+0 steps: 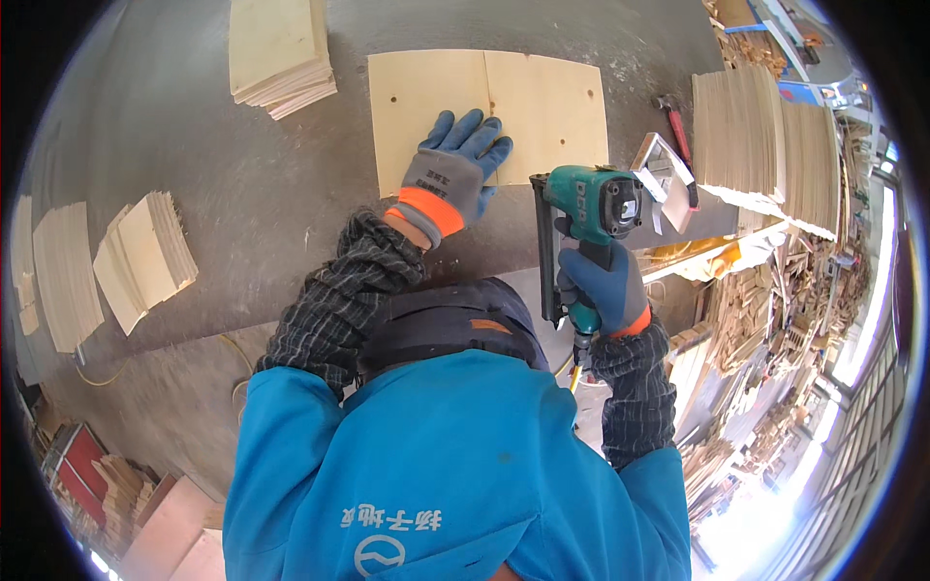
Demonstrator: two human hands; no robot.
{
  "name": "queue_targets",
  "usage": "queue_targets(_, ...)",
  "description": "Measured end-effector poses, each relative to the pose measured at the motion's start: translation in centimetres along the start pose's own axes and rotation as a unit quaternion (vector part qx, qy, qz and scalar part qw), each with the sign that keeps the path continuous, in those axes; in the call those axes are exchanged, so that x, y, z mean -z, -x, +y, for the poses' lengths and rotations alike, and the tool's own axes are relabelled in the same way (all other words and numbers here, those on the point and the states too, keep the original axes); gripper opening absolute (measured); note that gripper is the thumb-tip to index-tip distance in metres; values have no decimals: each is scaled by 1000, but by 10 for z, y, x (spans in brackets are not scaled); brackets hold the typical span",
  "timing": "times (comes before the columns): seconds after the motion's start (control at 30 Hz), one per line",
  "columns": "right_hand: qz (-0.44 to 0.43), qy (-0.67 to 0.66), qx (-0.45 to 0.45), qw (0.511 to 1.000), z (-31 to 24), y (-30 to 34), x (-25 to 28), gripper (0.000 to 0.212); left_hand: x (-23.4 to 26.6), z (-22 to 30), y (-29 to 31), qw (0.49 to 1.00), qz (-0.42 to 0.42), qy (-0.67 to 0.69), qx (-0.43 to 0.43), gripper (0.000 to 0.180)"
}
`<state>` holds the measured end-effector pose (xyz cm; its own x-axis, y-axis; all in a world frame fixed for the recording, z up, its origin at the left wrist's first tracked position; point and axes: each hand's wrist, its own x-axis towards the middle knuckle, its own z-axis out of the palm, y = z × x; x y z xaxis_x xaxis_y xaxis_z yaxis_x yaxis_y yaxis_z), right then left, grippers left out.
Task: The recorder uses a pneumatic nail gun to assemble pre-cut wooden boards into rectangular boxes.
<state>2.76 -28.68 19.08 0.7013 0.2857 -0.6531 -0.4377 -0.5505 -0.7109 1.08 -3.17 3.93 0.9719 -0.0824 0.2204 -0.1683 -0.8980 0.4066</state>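
Two thin pale wooden boards (542, 111) lie edge to edge on the dark worktable, with a few dark knots in them. My left hand (455, 174), in a grey and blue glove with an orange cuff, rests fingers spread across the seam and the left board. In my right hand (610, 284), gloved alike, is a green and black pneumatic nail gun (588, 203). My fingers are wrapped round its handle. Its nose is by the boards' near edge, toward the right; whether it touches them I cannot tell. A yellow air hose (575, 379) runs down from the handle.
Stacks of thin boards stand at the far left (281, 48), near left (145, 257) and right (765, 145) of the worktable (320, 184). A red-handled hammer (677, 131) and an open box (666, 174) lie right of the boards. Wood scraps (765, 320) pile up beyond the table's right side.
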Motion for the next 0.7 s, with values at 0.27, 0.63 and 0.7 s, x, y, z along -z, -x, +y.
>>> queue_targets(0.27, -26, -30, -42, 998, -9, -8, 1, 55, -3, 0, -3, 1000, 17, 1, 0, 70)
queue_targets(0.63, -28, 5, 5, 1000, 13, -25, 9, 53, -2, 1, -4, 1000, 15, 0, 5, 71)
queue_targets(0.7, -34, -17, -12, 999, 6, -21, 8, 53, -3, 2, -4, 1000, 16, 5, 8, 71)
